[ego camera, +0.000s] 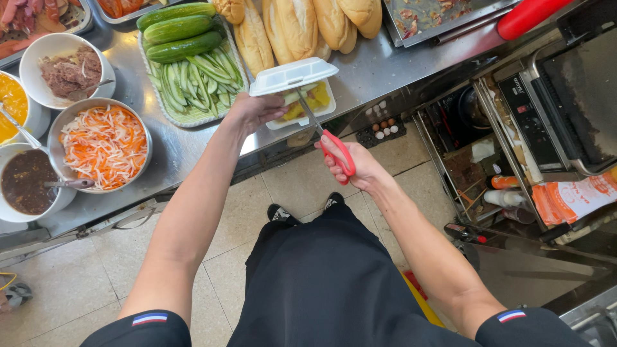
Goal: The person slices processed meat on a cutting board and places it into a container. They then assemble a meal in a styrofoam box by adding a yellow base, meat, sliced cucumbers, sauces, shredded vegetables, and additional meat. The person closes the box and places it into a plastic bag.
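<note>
Nearest me, right hand [350, 164] clamps red-handled scissors [328, 138]; left hand [257, 110] grips white foam box [297, 90] on bench [379, 67].

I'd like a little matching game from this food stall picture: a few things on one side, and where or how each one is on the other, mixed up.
Things:
1. scissors
2. foam box
3. whole cucumbers
4. carrot salad

Places or states:
A. in a round metal bowl
B. at the far end of a tray, above cut strips
C. red-handled, in the right hand
D. white, lid up, steadied by the left hand

Pairs: 1-C, 2-D, 3-B, 4-A
</note>
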